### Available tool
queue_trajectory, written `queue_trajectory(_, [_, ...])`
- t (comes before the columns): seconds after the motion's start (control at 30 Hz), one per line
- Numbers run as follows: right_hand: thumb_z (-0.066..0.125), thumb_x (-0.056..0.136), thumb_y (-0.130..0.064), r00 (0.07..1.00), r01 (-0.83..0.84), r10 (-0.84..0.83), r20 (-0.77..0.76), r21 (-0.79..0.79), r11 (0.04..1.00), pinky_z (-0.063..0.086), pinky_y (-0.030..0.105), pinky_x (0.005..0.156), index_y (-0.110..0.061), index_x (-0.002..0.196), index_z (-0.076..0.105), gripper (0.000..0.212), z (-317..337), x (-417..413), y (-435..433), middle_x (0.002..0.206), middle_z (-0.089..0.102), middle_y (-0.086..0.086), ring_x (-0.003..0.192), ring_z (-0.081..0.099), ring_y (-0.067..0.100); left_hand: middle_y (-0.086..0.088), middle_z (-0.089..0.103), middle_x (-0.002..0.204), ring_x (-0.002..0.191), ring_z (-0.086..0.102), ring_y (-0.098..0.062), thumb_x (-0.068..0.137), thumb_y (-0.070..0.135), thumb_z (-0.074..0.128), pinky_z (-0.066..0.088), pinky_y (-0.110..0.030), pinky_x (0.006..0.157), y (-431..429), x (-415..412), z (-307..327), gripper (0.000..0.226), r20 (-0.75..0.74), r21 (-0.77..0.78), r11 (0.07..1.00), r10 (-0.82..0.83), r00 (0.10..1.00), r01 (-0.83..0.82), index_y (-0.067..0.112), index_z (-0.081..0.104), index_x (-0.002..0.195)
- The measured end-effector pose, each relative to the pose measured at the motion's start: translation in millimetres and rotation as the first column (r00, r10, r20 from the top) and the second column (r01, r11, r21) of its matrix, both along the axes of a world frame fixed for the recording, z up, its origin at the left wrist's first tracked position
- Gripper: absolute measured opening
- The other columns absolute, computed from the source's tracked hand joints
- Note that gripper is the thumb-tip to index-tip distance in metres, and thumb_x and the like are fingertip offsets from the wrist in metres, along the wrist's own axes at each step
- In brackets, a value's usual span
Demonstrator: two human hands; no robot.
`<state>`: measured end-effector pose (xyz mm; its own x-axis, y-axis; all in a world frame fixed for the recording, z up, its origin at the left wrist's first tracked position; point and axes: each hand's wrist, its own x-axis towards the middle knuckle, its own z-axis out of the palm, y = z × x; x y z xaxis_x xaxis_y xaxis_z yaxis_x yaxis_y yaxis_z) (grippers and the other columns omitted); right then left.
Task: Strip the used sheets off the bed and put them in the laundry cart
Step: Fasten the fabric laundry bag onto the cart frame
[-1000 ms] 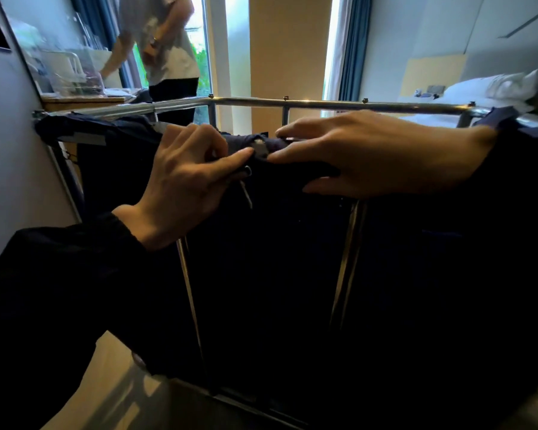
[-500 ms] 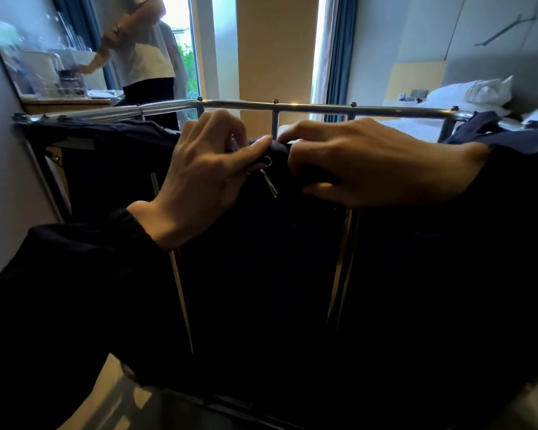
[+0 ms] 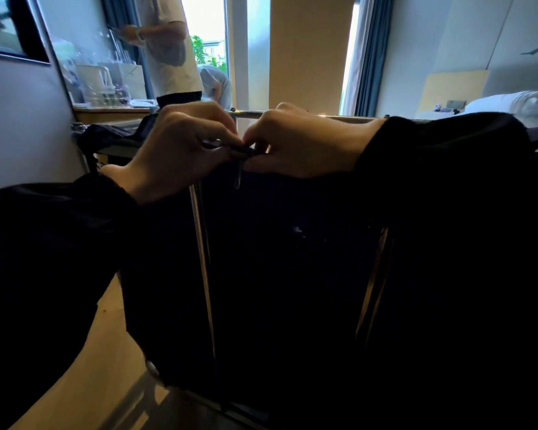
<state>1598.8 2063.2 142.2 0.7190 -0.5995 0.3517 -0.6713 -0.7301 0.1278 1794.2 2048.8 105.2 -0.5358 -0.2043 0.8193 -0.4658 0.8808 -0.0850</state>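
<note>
Both hands are working at the top edge of the laundry cart [image 3: 277, 274]; the left hand [image 3: 180, 153] and the right hand [image 3: 298, 144] are meeting fingertip to fingertip, each pinching narrowly on a small fold of the dark bag fabric [image 3: 243, 150] where a thin metal clip or pin [image 3: 238, 178] is hanging just below the fingers; whether they are fastening or loosening it I cannot tell. The cart's metal rail [image 3: 339, 117] is running just behind the knuckles, and the dark bag is dropping straight down beneath both hands; its inside is too dark to show whether any linen is lying in it.

As for the task, it is looking barely begun; the bed [image 3: 510, 103] is sitting well apart from the right hand, off to its far side, with white bedding heaped on it, so the sheets are not yet stripped and nothing white is showing at the cart. The present step is seeming to be preparation of the cart bag; stripping and carrying are all remaining. Beyond the left hand another person [image 3: 171, 57] is standing at a counter [image 3: 112, 110] by the window.
</note>
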Motion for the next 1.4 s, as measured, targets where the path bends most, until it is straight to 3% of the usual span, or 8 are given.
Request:
queue_trajectory(0.3, [0.064,0.090,-0.031,0.998,-0.064,0.065,0.005,-0.132,0.989,0.028,0.021,0.061,-0.009,0.092,0.061,0.023,-1,17,-19,0.075,0.049,-0.002,0.067,0.044,0.016,-0.010,0.063,0.089,0.075,0.056,-0.012,0.084,0.001,0.062,0.045,-0.017,0.069,2,42,-34,0.019,-0.208,0.096,0.963,0.266,0.941,-0.251,0.005,0.069,0.100])
queue_trajectory(0.43, [0.064,0.089,-0.031,0.997,-0.071,0.071,-0.008,-0.073,0.995,0.033,0.025,0.064,-0.008,0.093,0.060,0.024,5,23,-22,0.078,0.054,0.004,0.072,0.050,0.021,-0.009,0.067,0.094,0.082,0.060,-0.016,0.087,0.002,0.058,0.050,-0.025,0.075,-3,56,-80,0.019,-0.317,0.483,0.792,0.556,0.768,-0.375,0.007,0.065,0.104])
queue_trajectory(0.5, [0.063,0.091,-0.030,0.996,-0.088,0.088,-0.007,-0.077,0.993,0.031,0.025,0.064,-0.008,0.093,0.060,0.023,7,30,-25,0.080,0.055,0.005,0.071,0.049,0.022,-0.006,0.067,0.095,0.088,0.063,-0.019,0.089,0.004,0.058,0.052,-0.035,0.079,-8,56,-94,0.014,-0.283,0.631,0.728,0.536,0.795,-0.266,0.010,0.064,0.100])
queue_trajectory(0.6, [0.061,0.092,-0.032,0.995,-0.102,0.102,-0.008,-0.126,0.987,0.029,0.026,0.063,-0.006,0.096,0.060,0.027,7,44,-32,0.083,0.057,0.009,0.073,0.050,0.026,0.003,0.065,0.085,0.078,0.062,-0.012,0.093,0.005,0.055,0.050,-0.026,0.070,-10,43,-95,0.019,-0.354,0.720,0.693,0.405,0.843,-0.030,0.022,0.060,0.084])
queue_trajectory(0.77, [0.062,0.089,-0.034,0.988,-0.150,0.152,0.001,-0.153,0.977,0.045,0.040,0.073,-0.008,0.091,0.058,0.027,3,71,-47,0.098,0.062,0.017,0.091,0.058,0.035,0.001,0.062,0.080,0.068,0.060,-0.006,0.095,0.003,0.051,0.050,-0.021,0.061,-15,33,-92,0.021,-0.511,0.738,0.656,0.387,0.767,0.160,0.020,0.055,0.085])
queue_trajectory(0.97, [0.065,0.086,-0.034,0.984,-0.175,0.178,0.010,-0.134,0.975,0.048,0.045,0.076,-0.003,0.091,0.063,0.032,11,93,-58,0.098,0.061,0.017,0.087,0.058,0.034,0.002,0.065,0.080,0.067,0.063,0.001,0.094,0.007,0.055,0.052,-0.022,0.064,-18,41,-101,0.014,-0.511,0.692,0.710,0.359,0.781,0.126,0.019,0.059,0.087])
queue_trajectory(1.23, [0.069,0.085,-0.026,0.951,-0.286,0.293,0.101,-0.085,0.955,0.041,0.030,0.072,-0.002,0.089,0.064,0.025,1,96,-67,0.097,0.061,0.012,0.082,0.054,0.023,0.005,0.067,0.078,0.067,0.064,0.004,0.091,0.005,0.058,0.049,-0.013,0.063,-9,36,-99,0.014,-0.569,0.674,0.716,0.345,0.746,0.183,0.016,0.064,0.086])
queue_trajectory(1.4, [0.068,0.085,-0.025,0.924,-0.297,0.308,0.225,-0.083,0.951,0.040,0.028,0.065,-0.001,0.087,0.063,0.024,-1,100,-60,0.082,0.061,0.008,0.072,0.053,0.021,0.000,0.070,0.096,0.089,0.069,-0.016,0.095,0.025,0.054,0.055,-0.033,0.078,4,37,-92,0.011,-0.611,0.719,0.619,0.345,0.713,0.316,0.020,0.062,0.101])
